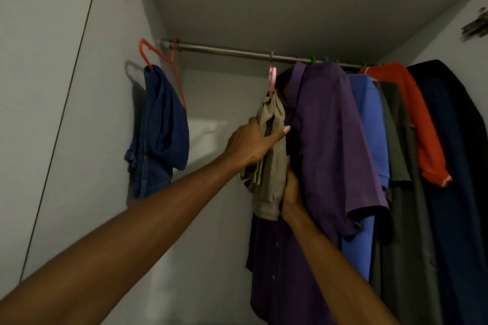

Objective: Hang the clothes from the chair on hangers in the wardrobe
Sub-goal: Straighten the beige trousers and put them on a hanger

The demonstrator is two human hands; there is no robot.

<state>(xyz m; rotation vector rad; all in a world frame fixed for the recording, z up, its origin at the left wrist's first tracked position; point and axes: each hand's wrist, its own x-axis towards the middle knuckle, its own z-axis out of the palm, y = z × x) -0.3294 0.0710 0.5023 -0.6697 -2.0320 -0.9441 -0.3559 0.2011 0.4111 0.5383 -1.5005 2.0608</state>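
A khaki garment (269,166) hangs from a pink hanger (272,79) on the metal wardrobe rail (232,52). My left hand (250,145) holds the garment's upper part, thumb stretched across its front and fingers behind the cloth. My right hand (290,190) grips the garment lower down from the right side; its fingers are mostly hidden behind the fabric. Blue jeans (161,134) hang on a red hanger (158,58) at the rail's left end.
To the right hang a purple shirt (332,145), a blue shirt (375,126), a grey garment (398,155), an orange top (420,124) and a dark coat (456,166). White wardrobe walls close in left and right. A gap lies between the jeans and the khaki garment.
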